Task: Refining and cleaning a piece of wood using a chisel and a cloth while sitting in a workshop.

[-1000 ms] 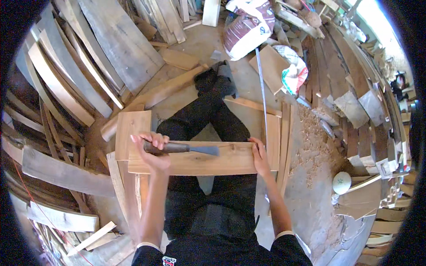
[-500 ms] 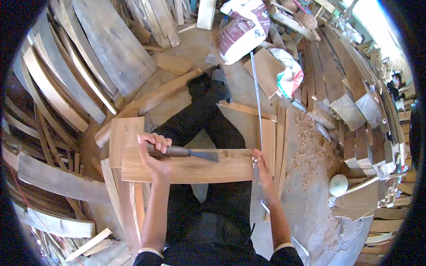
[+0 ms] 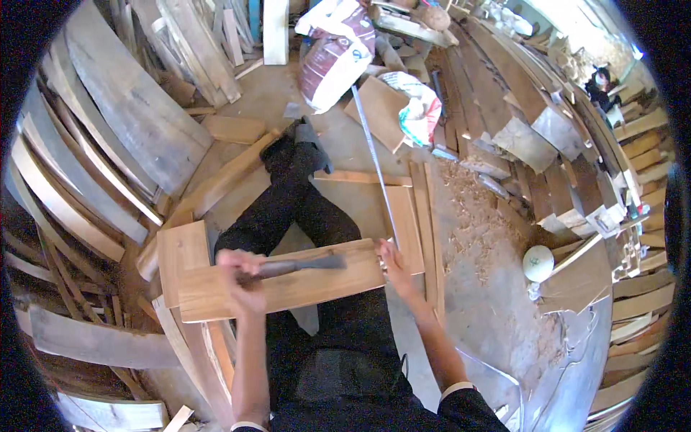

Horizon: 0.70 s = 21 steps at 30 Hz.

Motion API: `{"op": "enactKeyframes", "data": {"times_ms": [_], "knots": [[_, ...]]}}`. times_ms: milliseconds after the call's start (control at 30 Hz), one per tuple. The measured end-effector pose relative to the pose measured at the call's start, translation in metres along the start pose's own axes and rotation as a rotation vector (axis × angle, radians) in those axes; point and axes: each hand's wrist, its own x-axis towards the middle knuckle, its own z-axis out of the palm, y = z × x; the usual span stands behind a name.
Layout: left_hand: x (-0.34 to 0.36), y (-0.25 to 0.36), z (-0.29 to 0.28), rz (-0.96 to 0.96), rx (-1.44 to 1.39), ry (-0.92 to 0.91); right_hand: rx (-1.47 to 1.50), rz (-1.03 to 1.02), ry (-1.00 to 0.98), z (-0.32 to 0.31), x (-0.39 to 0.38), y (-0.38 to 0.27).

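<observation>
Board [image 3: 317, 282], newly slanted beneath left hand [image 3: 243, 277], fingers clenching flat-bladed tool [image 3: 299, 266], still lengthwise; right hand [image 3: 394, 265] at its end, grasp unclear

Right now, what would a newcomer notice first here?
The wooden board across the person's legs, lower centre, with the left hand holding a flat-bladed tool above it and the right hand at its right end. Then the brown-and-white sack, top centre, and the planks crowding the left side.
</observation>
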Motion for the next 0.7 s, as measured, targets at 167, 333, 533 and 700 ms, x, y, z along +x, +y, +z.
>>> {"op": "enactKeyframes", "data": {"times_ms": [167,333,533,700], "knots": [[-0.015,0.025,-0.018,0.125,-0.061,0.121,-0.065,0.105,0.031,0.028,-0.016,-0.006],[-0.005,0.011,0.000,0.024,-0.015,-0.041,-0.313,0.187,0.162,-0.009,0.008,0.065],[-0.007,0.017,-0.006,0.072,0.059,0.010,0.390,0.399,0.169,0.005,0.001,0.032],[-0.009,-0.007,-0.015,-0.074,0.087,-0.057,0.494,0.415,0.161,-0.010,-0.011,0.026]]}}
